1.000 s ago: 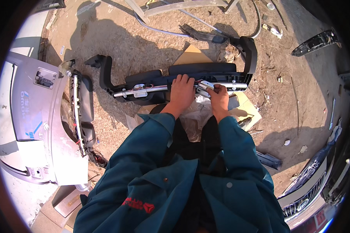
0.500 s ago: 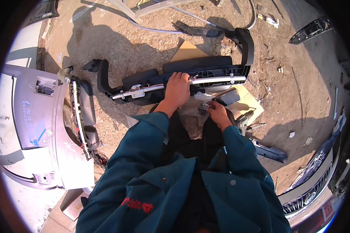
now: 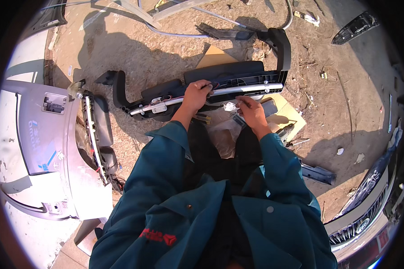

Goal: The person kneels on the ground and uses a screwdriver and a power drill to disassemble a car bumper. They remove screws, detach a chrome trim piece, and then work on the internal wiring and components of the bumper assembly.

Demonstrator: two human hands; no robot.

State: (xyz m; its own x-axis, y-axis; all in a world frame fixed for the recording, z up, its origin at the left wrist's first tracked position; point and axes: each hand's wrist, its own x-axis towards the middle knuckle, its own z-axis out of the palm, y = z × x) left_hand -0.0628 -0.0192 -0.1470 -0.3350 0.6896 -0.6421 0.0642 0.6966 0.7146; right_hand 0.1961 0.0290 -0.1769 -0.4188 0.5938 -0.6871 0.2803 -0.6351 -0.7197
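A long black mirror assembly (image 3: 238, 79) with curved arms at both ends lies on the ground before me. A silver tube (image 3: 249, 89) runs along it. My left hand (image 3: 195, 96) is over this tube, thumb and fingers closed at a small dark piece by some thin wires. My right hand (image 3: 254, 114) is just below the tube, its fingers pinched together. What they hold is too small to make out. Beside those fingertips is a small white piece (image 3: 230, 106). A clear plastic bag (image 3: 224, 136) lies between my knees, under the right hand.
Cardboard (image 3: 286, 112) lies beneath the assembly. To the left is a silver vehicle panel (image 3: 67, 134), with a second mirror assembly (image 3: 104, 116) beside it. A grey frame (image 3: 184, 8) stands at the far side. A vehicle front with a grille (image 3: 355, 224) is at lower right.
My right hand has moved up toward the tube, away from the small dark block it held over the bag. My left hand has shifted slightly left, its fingers now pinched.
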